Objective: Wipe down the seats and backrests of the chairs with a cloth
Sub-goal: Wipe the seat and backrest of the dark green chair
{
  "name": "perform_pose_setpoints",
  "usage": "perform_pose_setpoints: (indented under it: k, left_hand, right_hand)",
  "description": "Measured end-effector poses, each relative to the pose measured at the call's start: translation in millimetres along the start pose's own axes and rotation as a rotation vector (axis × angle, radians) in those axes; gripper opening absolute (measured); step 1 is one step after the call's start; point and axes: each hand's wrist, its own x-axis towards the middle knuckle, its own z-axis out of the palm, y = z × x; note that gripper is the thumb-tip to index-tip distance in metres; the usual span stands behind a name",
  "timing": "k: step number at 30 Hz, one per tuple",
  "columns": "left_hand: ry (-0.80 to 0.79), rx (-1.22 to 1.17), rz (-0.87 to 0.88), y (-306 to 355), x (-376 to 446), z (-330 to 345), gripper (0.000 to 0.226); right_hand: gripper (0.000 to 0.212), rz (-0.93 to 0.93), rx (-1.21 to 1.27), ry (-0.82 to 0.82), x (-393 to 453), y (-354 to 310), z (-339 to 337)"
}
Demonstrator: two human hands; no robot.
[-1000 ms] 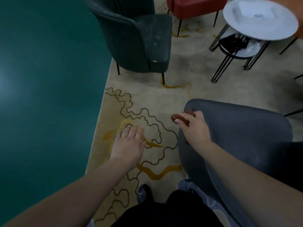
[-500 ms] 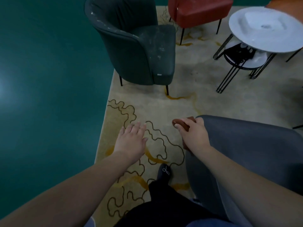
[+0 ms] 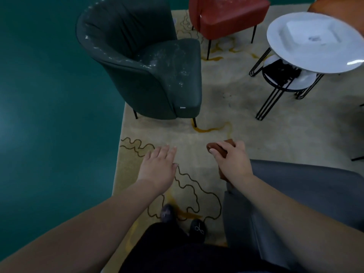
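brown cloth [image 3: 218,149] lies gripped under the right hand's [image 3: 233,161] fingers [image 3: 220,145]

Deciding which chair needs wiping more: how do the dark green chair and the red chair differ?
The dark green chair shows pale smears on its seat and rim; the red chair shows only faint marks. The green one has a curved wraparound backrest and stands nearer; the red one stands farther, partly cut off. Both have thin black legs and stand on the rug.
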Motion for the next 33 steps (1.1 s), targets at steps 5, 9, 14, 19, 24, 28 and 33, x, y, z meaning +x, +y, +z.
perform_pose_setpoints:
  k: [5, 9, 14, 19, 24, 28, 33]
  left_hand:
    - [-0.006, 0.023, 0.057, -15.6, 68.2, -23.9, 0.057]
    - [-0.009, 0.042, 0.125, -35.3, 124.0, -43.8, 0.057]
    - [0.006, 0.054, 0.195, -50.0, 189.0, -59.9, 0.058]
    - [0.008, 0.028, 0.21, -53.3, 246.5, -71.5, 0.058]
    - [0.011, 0.023, 0.181, -54.9, 308.9, -84.1, 0.058]
    - [-0.001, 0.031, 0.116, -55.4, 366.9, -96.4, 0.059]
    - [-0.032, -0.015, -0.028, -53.3, 426.4, -113.6, 0.058]
  right_hand:
    - [0.046, 0.037, -0.016, 0.03, 56.1, -15.4, -3.9]
    - [0.044, 0.068, -0.008, 0.1, 105.2, -34.3, -11.6]
    - [0.041, 0.101, -0.012, 0.167, 158.2, -47.9, -18.1]
    - [0.04, 0.112, -0.028, 0.178, 210.2, -52.6, -27.4]
    - [0.04, 0.083, -0.014, 0.143, 281.8, -55.6, -34.0]
    - [0.04, 0.013, -0.028, 0.078, 353.4, -57.9, -42.8]
    - [0.039, -0.095, -0.078, -0.025, 448.1, -67.9, -66.4]
